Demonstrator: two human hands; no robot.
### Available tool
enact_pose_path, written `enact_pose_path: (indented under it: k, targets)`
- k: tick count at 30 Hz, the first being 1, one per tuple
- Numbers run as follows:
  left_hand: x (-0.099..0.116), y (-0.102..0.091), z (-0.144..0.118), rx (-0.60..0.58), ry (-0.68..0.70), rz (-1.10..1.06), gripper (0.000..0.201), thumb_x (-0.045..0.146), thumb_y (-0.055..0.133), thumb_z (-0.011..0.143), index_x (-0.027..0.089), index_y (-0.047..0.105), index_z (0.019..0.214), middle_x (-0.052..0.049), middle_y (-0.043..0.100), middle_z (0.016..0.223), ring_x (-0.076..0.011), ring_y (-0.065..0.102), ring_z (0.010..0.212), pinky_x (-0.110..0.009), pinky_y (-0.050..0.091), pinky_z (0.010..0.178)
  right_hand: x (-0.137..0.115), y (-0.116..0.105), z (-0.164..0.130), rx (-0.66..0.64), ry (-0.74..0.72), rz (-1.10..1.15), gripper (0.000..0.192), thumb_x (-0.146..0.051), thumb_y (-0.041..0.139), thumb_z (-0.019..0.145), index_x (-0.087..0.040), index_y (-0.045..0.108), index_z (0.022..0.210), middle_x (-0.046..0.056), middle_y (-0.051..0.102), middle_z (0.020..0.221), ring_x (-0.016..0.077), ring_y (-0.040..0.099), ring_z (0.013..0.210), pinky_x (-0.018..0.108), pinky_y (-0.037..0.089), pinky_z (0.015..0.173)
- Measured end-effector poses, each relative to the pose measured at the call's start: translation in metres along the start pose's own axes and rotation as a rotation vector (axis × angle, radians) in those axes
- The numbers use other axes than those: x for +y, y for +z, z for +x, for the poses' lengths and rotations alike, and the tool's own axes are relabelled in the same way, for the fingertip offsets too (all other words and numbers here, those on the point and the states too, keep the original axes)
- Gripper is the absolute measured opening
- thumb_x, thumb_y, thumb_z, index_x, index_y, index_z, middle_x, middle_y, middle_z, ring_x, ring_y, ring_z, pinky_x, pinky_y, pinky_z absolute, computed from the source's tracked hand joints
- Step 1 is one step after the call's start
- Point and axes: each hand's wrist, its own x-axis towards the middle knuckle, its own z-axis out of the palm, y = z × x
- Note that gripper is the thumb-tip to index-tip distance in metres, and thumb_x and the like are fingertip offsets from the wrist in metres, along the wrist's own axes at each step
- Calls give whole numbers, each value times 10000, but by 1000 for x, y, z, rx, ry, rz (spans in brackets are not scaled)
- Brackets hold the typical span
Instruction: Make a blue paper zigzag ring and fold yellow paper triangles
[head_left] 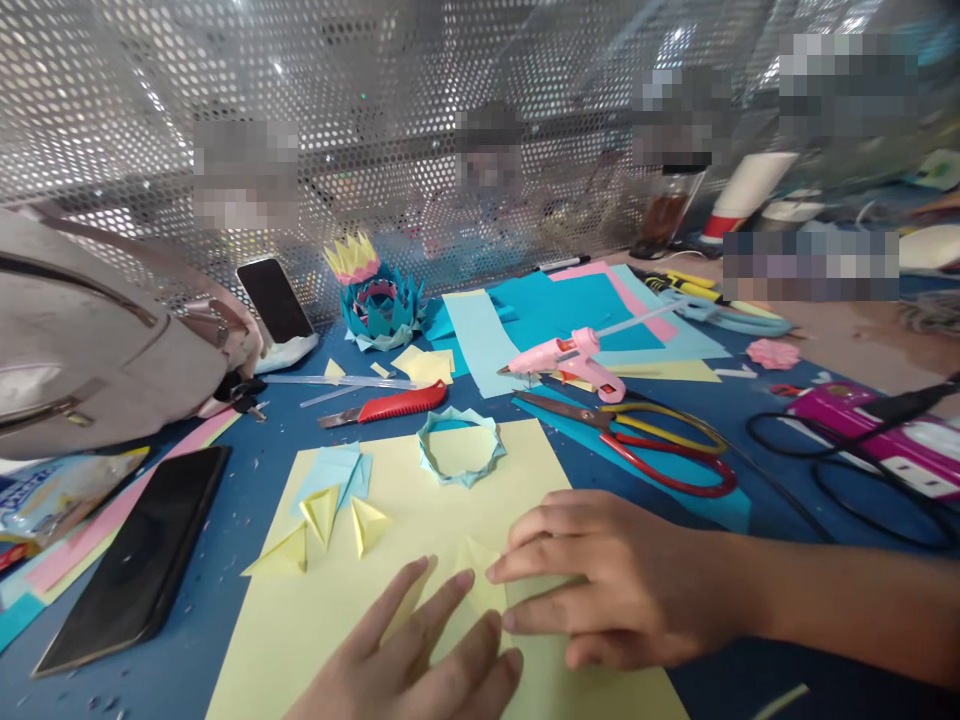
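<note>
My left hand (420, 660) and my right hand (615, 580) press flat on a small yellow folded paper piece (480, 585), fingertips meeting over it. The piece lies on a large yellow sheet (345, 620) on the blue table. Three folded yellow paper points (330, 525) lie to the left on that sheet, beside a pale blue folded piece (334, 468). A pale blue paper ring (460, 447) rests at the sheet's far edge.
Red-handled scissors (645, 445), a pink glue gun (566, 360) and a red utility knife (390, 403) lie beyond the sheet. A black phone (142, 555) is at left, a bag (97, 340) behind it. A paper crown flower (375, 295) stands by the mesh wall. Black cables (847, 470) run at right.
</note>
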Motion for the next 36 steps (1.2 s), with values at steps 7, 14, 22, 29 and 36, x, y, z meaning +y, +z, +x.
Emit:
enact_pose_path:
  k: [7,14,22,29,36]
  targets:
    - [3,3,1,50,5,28,291,229,526,1016,292,669,1261,73,656,1211,-219,614,1224,-532,130,1251,1,0,0,-68,25,21,459,-442,301,1076,-211,655,1254,60,683,1218,207,576,1096,362,425,947]
    - [1,-4,10,119,-78,-34,304,215,443,1053,288,722,1148,105,713,1088,-108,635,1089,-442,106,1279,-1,0,2,-129,45,-27,474,-486,302,1065,-243,618,1321,84,647,1236,217,548,1135,380,416,976]
    - [6,-1,15,247,-134,-111,373,154,382,1065,236,746,1075,89,743,999,-83,633,972,-346,151,1267,3,-1,7,-122,60,-61,431,-497,367,1048,-295,610,1341,92,597,1282,235,500,1138,390,419,964]
    - [6,-5,13,182,-101,-126,294,168,439,1044,200,716,1136,46,729,1039,-107,622,990,-333,287,1205,10,9,23,-103,39,-113,414,-474,400,1044,-294,596,1361,99,593,1228,244,474,1133,405,399,968]
    - [14,8,0,157,-115,-148,335,225,388,1049,208,655,1250,-18,699,1160,-209,564,1227,-436,304,1208,7,3,30,-176,61,-152,449,-458,396,1045,-259,540,1420,117,557,1329,269,451,1178,435,397,997]
